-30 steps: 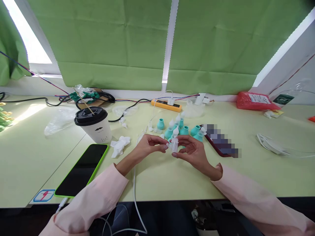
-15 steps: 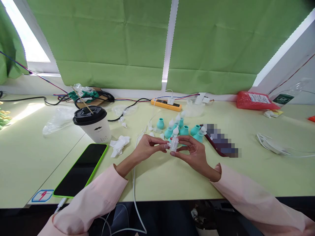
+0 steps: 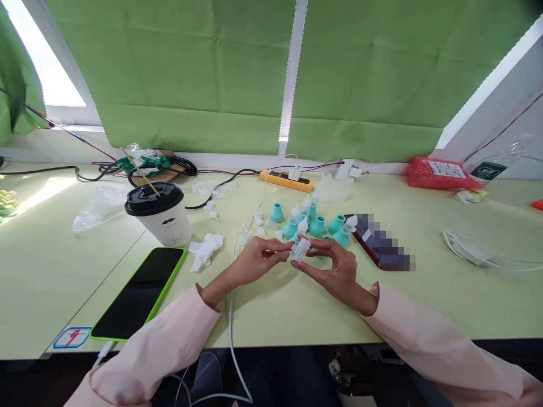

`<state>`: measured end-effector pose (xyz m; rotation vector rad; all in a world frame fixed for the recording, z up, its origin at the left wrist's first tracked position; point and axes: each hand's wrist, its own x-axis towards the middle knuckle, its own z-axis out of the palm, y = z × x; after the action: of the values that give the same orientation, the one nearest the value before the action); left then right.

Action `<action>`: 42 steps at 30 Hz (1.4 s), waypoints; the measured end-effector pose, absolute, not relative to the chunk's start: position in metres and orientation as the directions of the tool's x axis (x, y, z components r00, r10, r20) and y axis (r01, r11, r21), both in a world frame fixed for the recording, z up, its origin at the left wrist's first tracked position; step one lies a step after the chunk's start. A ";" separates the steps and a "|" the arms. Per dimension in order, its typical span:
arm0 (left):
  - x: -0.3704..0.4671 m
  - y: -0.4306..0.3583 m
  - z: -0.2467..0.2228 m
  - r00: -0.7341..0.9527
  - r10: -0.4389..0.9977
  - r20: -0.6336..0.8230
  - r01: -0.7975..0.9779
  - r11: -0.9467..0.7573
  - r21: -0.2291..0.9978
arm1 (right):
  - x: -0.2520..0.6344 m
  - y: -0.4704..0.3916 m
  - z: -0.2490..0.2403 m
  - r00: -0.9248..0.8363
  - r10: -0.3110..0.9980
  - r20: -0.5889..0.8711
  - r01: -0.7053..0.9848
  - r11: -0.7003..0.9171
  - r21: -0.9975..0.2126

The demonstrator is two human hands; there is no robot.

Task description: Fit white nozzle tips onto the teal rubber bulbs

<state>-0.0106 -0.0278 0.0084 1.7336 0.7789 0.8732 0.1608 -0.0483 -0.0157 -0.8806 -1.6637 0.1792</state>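
"Bulbs (image 3: 317, 226), round and teal, are crowding the middle of the pale yellow-green counter (image 3: 297, 322). What's happening in front of them?"

"The right hand (image 3: 340, 268) is holding a small, clear plastic cylinder (image 3: 301, 250), its thumb pressing from below and its fingers curling above."

"And the left hand (image 3: 257, 262)?"

"Its grip is looking narrow: thumb and index finger are pinching at the cylinder's left side. I'm not making out exactly what's sitting between those two."

"Is the cylinder standing straight?"

"No, it's tilting between both hands, above the counter, its upper end leaning right. Just behind it, pointed white tips (image 3: 302, 226) are topping several bulbs."

"What's lying nearby?"

"A crumpled white tissue (image 3: 206, 251) is lying to the left. Beyond it, a white paper cup with a black lid (image 3: 169, 228) is standing behind a black-screened phone in a lime-green case (image 3: 138, 294)."
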 end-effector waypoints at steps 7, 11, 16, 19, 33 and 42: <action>-0.008 -0.034 0.012 0.534 0.823 0.196 -0.035 -0.211 0.977 | 0.159 -0.048 -0.015 -0.016 0.597 0.802 0.436 0.726 -0.531; -0.005 -0.036 0.009 0.493 0.829 0.263 0.003 -0.304 0.953 | 0.159 -0.046 -0.016 -0.027 0.588 0.809 0.431 0.737 -0.521; -0.001 -0.036 0.005 0.461 0.860 0.219 -0.005 -0.244 0.970 | 0.157 -0.046 -0.016 0.036 0.645 0.763 0.415 0.685 -0.599; 0.000 -0.036 0.005 0.471 0.855 0.216 -0.013 -0.238 0.971 | 0.157 -0.047 -0.016 0.051 0.699 0.713 0.370 0.650 -0.664; 0.000 -0.032 0.008 0.661 0.750 -0.021 -0.344 0.327 0.880 | 0.158 -0.044 -0.020 -0.076 0.619 0.782 0.203 0.777 -0.595; -0.005 -0.030 0.001 0.641 0.767 -0.033 -0.375 0.351 0.858 | 0.158 -0.049 -0.013 -0.256 0.578 0.775 0.283 0.811 -0.512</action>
<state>-0.0046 -0.0301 0.0014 0.9490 0.4777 0.7767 0.1583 -0.0491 -0.0132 -0.6546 -1.8526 0.3213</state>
